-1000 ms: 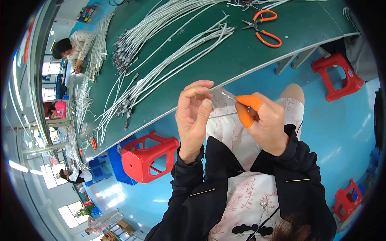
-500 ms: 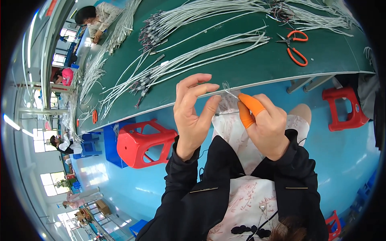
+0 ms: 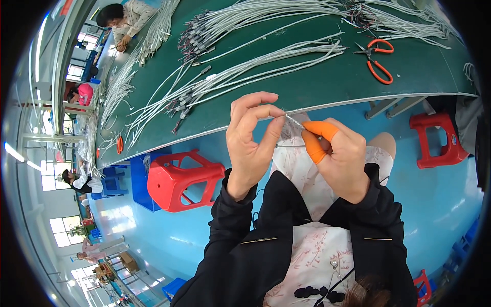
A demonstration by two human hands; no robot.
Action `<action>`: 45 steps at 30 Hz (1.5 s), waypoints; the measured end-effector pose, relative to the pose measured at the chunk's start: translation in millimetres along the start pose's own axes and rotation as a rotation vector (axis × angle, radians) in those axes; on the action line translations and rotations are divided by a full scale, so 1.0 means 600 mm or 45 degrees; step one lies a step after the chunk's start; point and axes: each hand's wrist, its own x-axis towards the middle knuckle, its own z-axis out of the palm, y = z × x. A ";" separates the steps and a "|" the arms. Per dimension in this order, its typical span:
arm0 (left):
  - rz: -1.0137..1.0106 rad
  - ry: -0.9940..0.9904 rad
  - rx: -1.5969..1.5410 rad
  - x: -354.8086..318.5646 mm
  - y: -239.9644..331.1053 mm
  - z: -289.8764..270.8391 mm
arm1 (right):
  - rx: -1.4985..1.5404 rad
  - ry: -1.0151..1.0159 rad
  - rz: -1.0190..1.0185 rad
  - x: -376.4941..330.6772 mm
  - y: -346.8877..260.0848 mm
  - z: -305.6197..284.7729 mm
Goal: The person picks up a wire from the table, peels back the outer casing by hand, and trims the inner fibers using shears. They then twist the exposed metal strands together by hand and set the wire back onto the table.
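Our L hand point(image 3: 251, 139) pinches the cable point(image 3: 294, 122) tip btwn thumb & index; our R hand point(image 3: 341, 153), w/ orange finger covers point(image 3: 321, 130), grips it, fingertips together.

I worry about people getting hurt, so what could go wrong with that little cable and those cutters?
The left hand has its bare thumb and forefinger at the end of the thin silvery cable, so a sharp strand might prick them. The right hand pinches it in orange finger cots; a loose pinch could let it slip. The orange-handled cutters lie with blades apart on the green table, so a careless reach might mean a nick.
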 end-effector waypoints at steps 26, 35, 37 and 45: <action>-0.621 0.038 -0.634 -0.026 0.030 0.010 | -0.294 0.147 -0.282 -0.018 0.023 0.016; -0.651 0.045 -0.680 -0.027 0.025 0.006 | -0.342 0.110 -0.336 -0.021 0.024 0.018; -0.646 0.023 -0.673 -0.027 0.024 0.004 | -0.312 0.087 -0.313 -0.021 0.023 0.018; -0.801 -0.015 -1.092 -0.031 0.014 0.008 | 0.581 -0.192 0.477 -0.014 0.009 -0.001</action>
